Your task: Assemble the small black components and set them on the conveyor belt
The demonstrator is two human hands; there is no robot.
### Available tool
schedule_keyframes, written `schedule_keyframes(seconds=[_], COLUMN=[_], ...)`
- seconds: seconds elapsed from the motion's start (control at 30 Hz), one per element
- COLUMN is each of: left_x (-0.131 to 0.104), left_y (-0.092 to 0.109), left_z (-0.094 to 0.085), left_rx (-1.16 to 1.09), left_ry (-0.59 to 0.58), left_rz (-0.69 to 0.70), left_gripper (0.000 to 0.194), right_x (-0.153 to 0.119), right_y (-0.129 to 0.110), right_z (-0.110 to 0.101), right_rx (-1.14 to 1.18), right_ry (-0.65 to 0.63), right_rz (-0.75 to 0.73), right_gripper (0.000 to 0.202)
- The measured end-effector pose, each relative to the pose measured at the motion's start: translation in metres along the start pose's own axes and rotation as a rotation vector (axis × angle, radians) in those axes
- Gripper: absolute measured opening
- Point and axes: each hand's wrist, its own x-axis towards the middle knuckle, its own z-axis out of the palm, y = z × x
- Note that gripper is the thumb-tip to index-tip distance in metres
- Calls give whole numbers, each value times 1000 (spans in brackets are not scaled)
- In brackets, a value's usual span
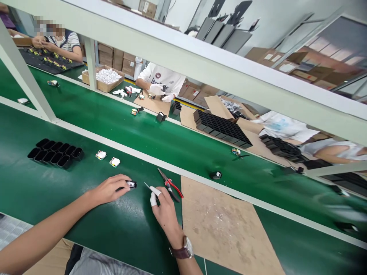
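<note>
My left hand is closed around a small black plastic case on the green bench, with something whitish showing in its end. Facing it, my right hand pinches a thin pointed tool, its tip a short gap from the case. White finger covers sit on my right thumb and index finger. Red-handled pliers lie just behind that hand. Two small circuit boards with white tops, one nearer and one farther, rest beyond my left hand.
Empty black cases stand in rows at the left. A stained cardboard sheet lies at the right. Beyond a pale rail, a green conveyor carries boards and a black case. Co-workers sit across; a pale beam crosses overhead.
</note>
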Motion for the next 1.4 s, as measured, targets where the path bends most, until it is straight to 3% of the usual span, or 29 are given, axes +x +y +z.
schedule_keyframes(seconds=[0.17,0.3,0.53,0.8,1.4], left_x=[-4,-6,-5,-4,-4], left_y=[-3,-5,-3,-1,-3], left_z=[4,5,4,4,5], left_rx=[-64,-108,-207,-237,-224], left_ry=[-8,-26,-48,-54,-41], left_rz=[-175,-289,-315,-345,-343], left_gripper=[18,28,37,39,38], right_x=[16,26,39,43,48], right_y=[-30,-34,-37,-34,-39], right_z=[-7,-6,-4,-19,-10], right_rx=[-76,-161,-218,-213,-209], right_ry=[-91,-115,-166,-174,-230], right_rz=[-107,-148,-184,-177,-196], right_gripper=[27,27,26,25,24])
